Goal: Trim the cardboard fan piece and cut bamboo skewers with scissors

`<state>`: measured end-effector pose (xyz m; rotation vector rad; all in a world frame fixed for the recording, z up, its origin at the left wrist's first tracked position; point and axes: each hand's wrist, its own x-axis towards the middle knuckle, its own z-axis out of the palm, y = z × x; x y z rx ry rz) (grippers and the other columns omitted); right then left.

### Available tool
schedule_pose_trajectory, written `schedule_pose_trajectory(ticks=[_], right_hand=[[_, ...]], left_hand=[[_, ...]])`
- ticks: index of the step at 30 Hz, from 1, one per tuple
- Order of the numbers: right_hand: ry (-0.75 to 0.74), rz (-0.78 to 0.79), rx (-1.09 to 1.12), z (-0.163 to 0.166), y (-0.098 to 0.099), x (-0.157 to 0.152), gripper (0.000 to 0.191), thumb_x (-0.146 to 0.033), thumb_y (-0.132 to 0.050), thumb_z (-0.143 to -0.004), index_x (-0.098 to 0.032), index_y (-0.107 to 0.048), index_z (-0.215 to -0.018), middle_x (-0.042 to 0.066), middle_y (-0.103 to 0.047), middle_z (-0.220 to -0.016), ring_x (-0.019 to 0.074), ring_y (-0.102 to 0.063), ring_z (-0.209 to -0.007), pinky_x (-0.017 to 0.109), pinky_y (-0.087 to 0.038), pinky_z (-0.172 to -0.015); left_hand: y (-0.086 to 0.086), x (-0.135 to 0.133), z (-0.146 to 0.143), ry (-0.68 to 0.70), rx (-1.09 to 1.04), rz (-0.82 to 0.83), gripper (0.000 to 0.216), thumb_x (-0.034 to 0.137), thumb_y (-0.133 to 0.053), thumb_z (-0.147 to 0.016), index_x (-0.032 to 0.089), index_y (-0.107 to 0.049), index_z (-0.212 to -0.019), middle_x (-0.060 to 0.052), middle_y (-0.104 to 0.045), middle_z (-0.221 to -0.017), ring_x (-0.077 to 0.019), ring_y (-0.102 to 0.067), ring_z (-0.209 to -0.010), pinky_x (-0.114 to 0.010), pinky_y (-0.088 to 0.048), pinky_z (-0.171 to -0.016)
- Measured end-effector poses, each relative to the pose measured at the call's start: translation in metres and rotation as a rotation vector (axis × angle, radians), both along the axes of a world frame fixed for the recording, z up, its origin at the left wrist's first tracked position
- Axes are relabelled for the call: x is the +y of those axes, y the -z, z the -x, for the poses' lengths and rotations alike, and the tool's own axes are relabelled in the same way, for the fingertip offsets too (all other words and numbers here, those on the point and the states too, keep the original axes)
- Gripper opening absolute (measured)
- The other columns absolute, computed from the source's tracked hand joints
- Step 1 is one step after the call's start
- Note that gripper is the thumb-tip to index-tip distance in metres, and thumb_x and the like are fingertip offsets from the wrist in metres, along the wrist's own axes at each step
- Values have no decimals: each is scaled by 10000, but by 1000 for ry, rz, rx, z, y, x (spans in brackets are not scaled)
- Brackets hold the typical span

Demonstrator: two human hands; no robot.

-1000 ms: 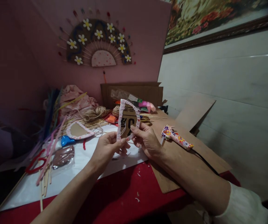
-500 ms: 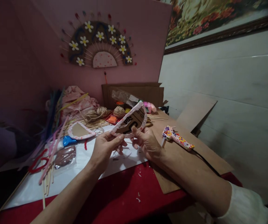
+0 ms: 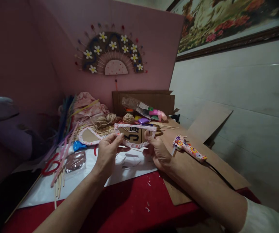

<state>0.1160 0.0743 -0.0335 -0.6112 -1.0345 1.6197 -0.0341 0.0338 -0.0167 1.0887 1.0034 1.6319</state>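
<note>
One red loop (image 3: pixel 50 165) lies at my far left on the white paper (image 3: pixel 116 178), with thin sticks (image 3: pixel 60 182) beside it, then a brown packet (image 3: pixel 76 160) and, behind that, a blue packet (image 3: pixel 79 146). A rimmed card (image 3: pixel 88 136) rests next, past the blue one. My left forearm slants up and inward from below, and my left hand (image 3: pixel 107 154), its back towards me, pinches the left end of the panel (image 3: pixel 139 137), thumb on the near side, fingers folded under. The panel is between my hands, raised over the paper, straight edge uppermost, curved edge below, dark print facing me. My right hand (image 3: pixel 160 151) pinches its right end between thumb and curled fingers; that forearm reaches in from the lower right, the pale sleeve (image 3: pixel 262 215) up near the elbow. Beyond, apart from my wrist, the glue gun (image 3: pixel 190 149) lies on a brown board (image 3: pixel 173 193).
</note>
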Motion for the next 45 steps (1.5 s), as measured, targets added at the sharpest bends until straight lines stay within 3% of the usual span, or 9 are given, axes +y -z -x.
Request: schedule_pose_trajectory(ticks=[4, 8, 12, 17, 21, 25, 35, 45], right_hand=[[90, -62, -68, -3, -1, 2, 340, -446, -704, -657, -153, -584, -782, -53, -531, -541, 42, -379, -361, 158, -248, -315], [-53, -128, -241, -4, -1, 0, 253, -350, -700, -642, -131, -592, -706, -27, -553, -592, 52, -443, -427, 155, -288, -361], [-275, -158, -338, -1, 4, -3, 240, -313, -714, -614, -134, -565, -673, -31, -538, -590, 69, -472, -477, 173, -380, -428], [-286, -340, -401, 1, 4, -10, 285, -374, -703, -658, -145, -538, -696, -25, -537, -631, 78, -479, -529, 190, -409, -482], [-283, -472, -495, 0, 1, -14, 322, -434, -598, -766, -140, -528, -656, -42, -463, -519, 53, -400, -428, 172, -298, -393], [-296, -412, -479, -1, 3, -14, 343, -453, -556, -787, -153, -492, -633, -68, -401, -444, 41, -310, -329, 181, -207, -320], [-320, -400, -474, -3, 1, -19, 326, -431, -586, -778, -136, -523, -655, -53, -470, -456, 31, -351, -307, 157, -240, -287], [-372, -350, -475, -2, 2, -21, 299, -408, -567, -799, -147, -512, -663, -61, -476, -435, 28, -367, -274, 125, -250, -255]], left_hand=[[0, 3, 8, 4, 10, 29, 239, 338, -680, -692, 111, -634, -750, -12, -616, -659, -93, -524, -529, -203, -470, -452], [-2, 5, 12, -6, -69, 11, 246, 334, -712, -659, 123, -635, -759, 4, -615, -655, -91, -548, -554, -198, -480, -496], [-7, 5, 13, -22, -122, -4, 278, 338, -747, -613, 117, -646, -750, 19, -593, -592, -71, -510, -475, -172, -416, -429], [-10, 3, 14, 38, -219, 42, 248, 286, -768, -582, 118, -635, -708, 24, -596, -577, -65, -499, -462, -166, -385, -423], [-9, 2, 13, 102, -250, 83, 206, 261, -743, -607, 113, -629, -694, 11, -609, -573, -77, -506, -458, -180, -397, -436], [-7, 4, 12, 125, -281, 75, 168, 253, -696, -652, 105, -628, -693, -9, -619, -580, -90, -518, -475, -188, -408, -455], [-7, 0, 10, 156, -282, 88, 121, 220, -656, -692, 114, -617, -736, -2, -612, -604, -95, -526, -490, -194, -409, -459], [-9, -1, 8, 115, -204, 100, 206, 297, -718, -638, 119, -637, -703, 2, -622, -583, -103, -524, -468, -216, -417, -449]])
